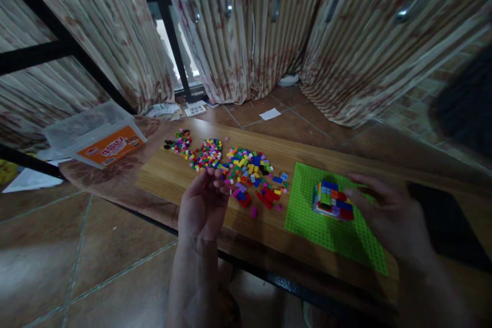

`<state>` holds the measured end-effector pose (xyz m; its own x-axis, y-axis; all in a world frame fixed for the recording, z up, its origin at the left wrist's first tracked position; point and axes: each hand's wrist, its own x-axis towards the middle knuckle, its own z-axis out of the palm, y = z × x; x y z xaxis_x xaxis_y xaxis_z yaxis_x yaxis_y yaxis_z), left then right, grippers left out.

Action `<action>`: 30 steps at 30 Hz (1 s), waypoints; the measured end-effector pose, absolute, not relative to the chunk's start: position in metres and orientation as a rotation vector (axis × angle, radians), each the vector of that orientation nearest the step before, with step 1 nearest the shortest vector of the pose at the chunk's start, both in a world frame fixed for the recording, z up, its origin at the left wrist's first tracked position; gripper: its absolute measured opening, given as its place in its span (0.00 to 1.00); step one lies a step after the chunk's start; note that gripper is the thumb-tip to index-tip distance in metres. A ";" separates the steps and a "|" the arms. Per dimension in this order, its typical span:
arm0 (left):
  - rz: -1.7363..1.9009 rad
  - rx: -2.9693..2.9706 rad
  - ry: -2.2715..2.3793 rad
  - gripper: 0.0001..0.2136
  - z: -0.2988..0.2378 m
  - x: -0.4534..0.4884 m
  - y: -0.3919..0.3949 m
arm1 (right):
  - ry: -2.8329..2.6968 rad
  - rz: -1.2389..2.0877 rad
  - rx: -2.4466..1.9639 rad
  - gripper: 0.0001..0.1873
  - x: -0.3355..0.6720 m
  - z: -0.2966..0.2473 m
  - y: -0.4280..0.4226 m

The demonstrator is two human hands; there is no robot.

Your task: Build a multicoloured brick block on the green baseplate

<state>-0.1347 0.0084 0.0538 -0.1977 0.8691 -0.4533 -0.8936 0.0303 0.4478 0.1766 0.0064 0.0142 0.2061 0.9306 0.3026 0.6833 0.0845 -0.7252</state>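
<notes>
Hard, smooth plastic shows in small multicolored building bricks (249,164), ctr., and a blocky multicolored brick build (331,200), ctr. rt.; beneath the latter, a bright-green square plastic baseplate (298,212) has a rough, studded face. A long, pale-brown wooden board (169,179), mid-frame, shows visible grain w/ a soft sheen. Brown patterned cloth (100,179), lt., looks matt; a boxy, translucent plastic bin (90,118), also lt., looks smooth w/ an orange printed label (111,146). Striped, pleated fabric curtains (269,36) hang matt up top; brown square floor tiles (126,271), btm. lt., look semi-glossy; a white rectangular paper sheet (270,114), upper ctr., is matt.
</notes>
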 end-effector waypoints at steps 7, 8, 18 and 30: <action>1.601 -0.044 0.792 0.12 0.057 -0.133 0.009 | -1.761 0.466 -1.373 0.08 0.091 0.018 -0.004; 1.600 -0.042 0.790 0.12 0.057 -0.133 0.009 | -1.796 0.499 -1.370 0.08 0.080 0.013 -0.004; 1.601 -0.057 0.772 0.12 0.055 -0.138 0.008 | -1.949 0.423 -1.616 0.10 0.050 -0.022 0.000; 1.602 -0.073 0.759 0.12 0.055 -0.139 0.007 | -1.908 0.394 -1.642 0.10 0.048 -0.025 0.004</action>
<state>-0.1390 0.0071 0.0554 -0.2002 0.8629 -0.4640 -0.9055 0.0179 0.4240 0.0480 0.0044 -0.0255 -0.0694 0.9692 0.2364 0.7964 0.1966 -0.5719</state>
